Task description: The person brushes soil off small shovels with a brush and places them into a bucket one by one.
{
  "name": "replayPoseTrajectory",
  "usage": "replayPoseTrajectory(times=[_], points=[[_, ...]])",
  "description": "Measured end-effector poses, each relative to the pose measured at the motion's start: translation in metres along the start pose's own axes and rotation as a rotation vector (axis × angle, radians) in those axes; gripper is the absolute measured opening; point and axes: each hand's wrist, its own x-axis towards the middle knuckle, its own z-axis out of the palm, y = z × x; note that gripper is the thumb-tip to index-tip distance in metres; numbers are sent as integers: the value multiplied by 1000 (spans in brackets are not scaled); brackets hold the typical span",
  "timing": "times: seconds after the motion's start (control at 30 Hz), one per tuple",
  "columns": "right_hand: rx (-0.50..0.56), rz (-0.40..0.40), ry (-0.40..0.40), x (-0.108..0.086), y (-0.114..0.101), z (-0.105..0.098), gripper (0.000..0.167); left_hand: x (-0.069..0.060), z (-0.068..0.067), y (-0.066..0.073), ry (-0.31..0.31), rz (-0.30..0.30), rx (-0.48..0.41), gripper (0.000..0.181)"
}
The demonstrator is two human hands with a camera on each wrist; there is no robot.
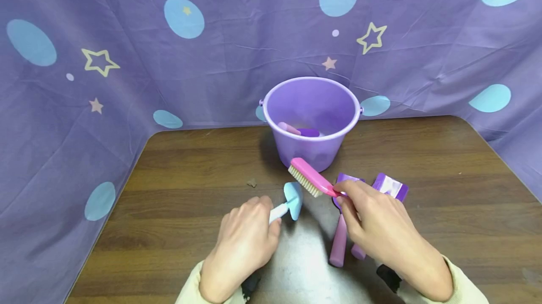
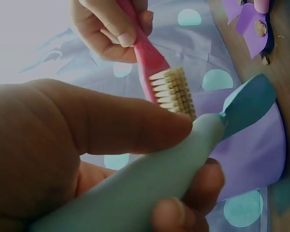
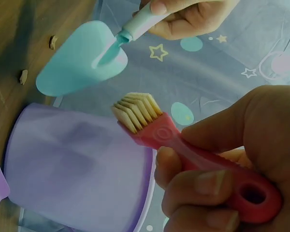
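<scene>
The left hand (image 1: 246,236) grips the pale handle of a light-blue trowel (image 1: 293,200), its blade pointing away over the table. In the right hand (image 1: 381,221) is a pink brush (image 1: 311,174), pinched by its handle, with pale bristles facing down and left. The brush head appears just in front of a purple bucket (image 1: 313,151), which holds a pink handle (image 1: 289,128) and a purple one (image 1: 308,132). In the left wrist view, thumb and fingers wrap the trowel handle (image 2: 135,188); in the right wrist view, fingers curl round the brush handle (image 3: 217,169).
Two purple tools with pink handles lie partly under the right hand, one handle (image 1: 338,243) nearer the middle and one purple head (image 1: 390,187) to the right. A small brown fragment (image 1: 251,183) lies left of the bucket. Patterned purple cloth (image 1: 228,50) hangs behind the wooden table (image 1: 182,172).
</scene>
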Motion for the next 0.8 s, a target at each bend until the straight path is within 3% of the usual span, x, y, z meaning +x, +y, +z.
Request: replayPoseTrajectory(times=[0.47,0.8], points=[[122,-144,28,-6,-13,16,27,1,2,1,43,-16,6,21],[21,-77,14,-6,-12,32,22,-1,0,1,40,11,-31,22]])
